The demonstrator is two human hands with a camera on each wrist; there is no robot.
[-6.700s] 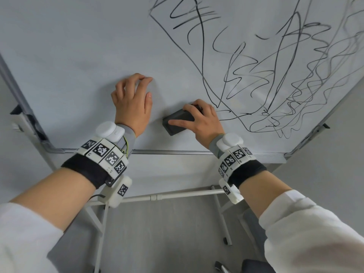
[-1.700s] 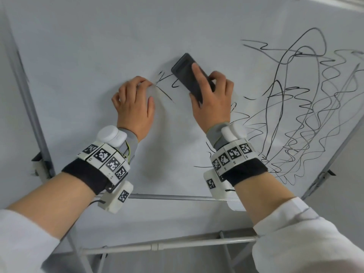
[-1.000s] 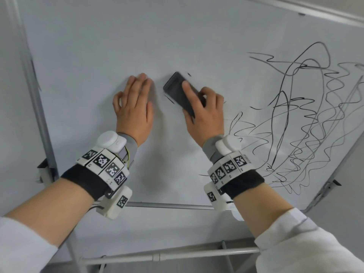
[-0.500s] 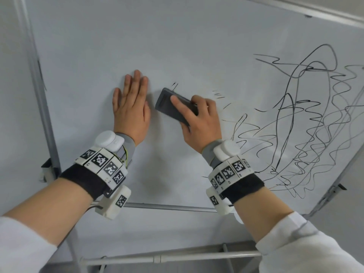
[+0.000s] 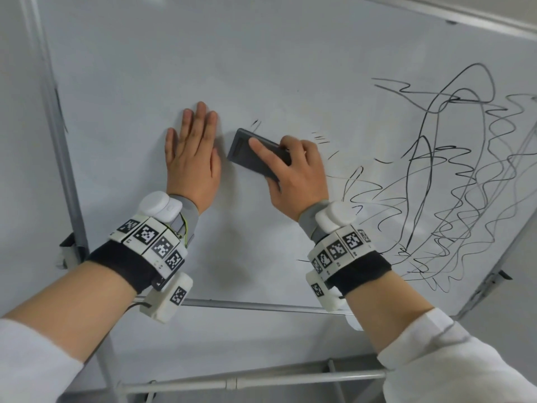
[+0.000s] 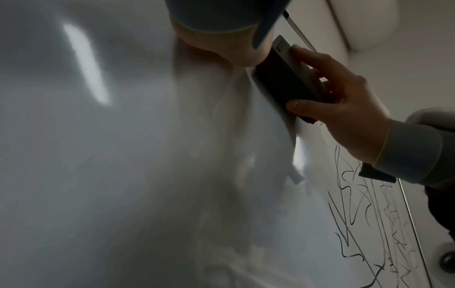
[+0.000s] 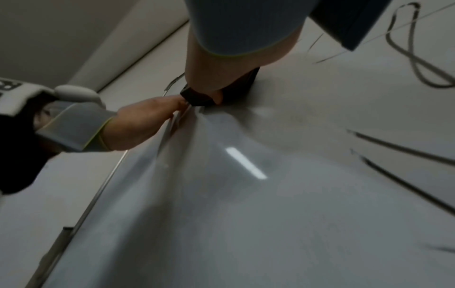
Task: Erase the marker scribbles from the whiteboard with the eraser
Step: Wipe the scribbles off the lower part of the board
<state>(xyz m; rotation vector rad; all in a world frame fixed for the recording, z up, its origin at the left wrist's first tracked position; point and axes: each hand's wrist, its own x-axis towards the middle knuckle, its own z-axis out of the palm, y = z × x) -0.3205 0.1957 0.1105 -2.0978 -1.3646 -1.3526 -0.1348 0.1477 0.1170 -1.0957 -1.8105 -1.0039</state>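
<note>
A dark grey eraser [image 5: 255,154] lies flat against the whiteboard [image 5: 261,68], and my right hand [image 5: 293,170] grips it with the index finger stretched along its back. In the left wrist view the eraser [image 6: 285,83] sits between thumb and fingers of my right hand [image 6: 344,109]. My left hand [image 5: 193,152] presses flat on the board just left of the eraser, fingers straight. Black marker scribbles [image 5: 453,181] fill the board's right part; a few short marks [image 5: 319,138] remain near the eraser. The right wrist view shows the eraser [image 7: 197,97] beside my left hand [image 7: 145,118].
The board's metal frame runs down the left [image 5: 58,141] and along the bottom [image 5: 247,305]. A stand crossbar [image 5: 247,382] lies below. The board's right edge [image 5: 505,248] slants close past the scribbles. My white sleeves [image 5: 465,365] are in the lower corners.
My right hand has slid the eraser down and left across the board, wiping away lines near the middle. My left hand's fingers went from curled to flat on the board.
</note>
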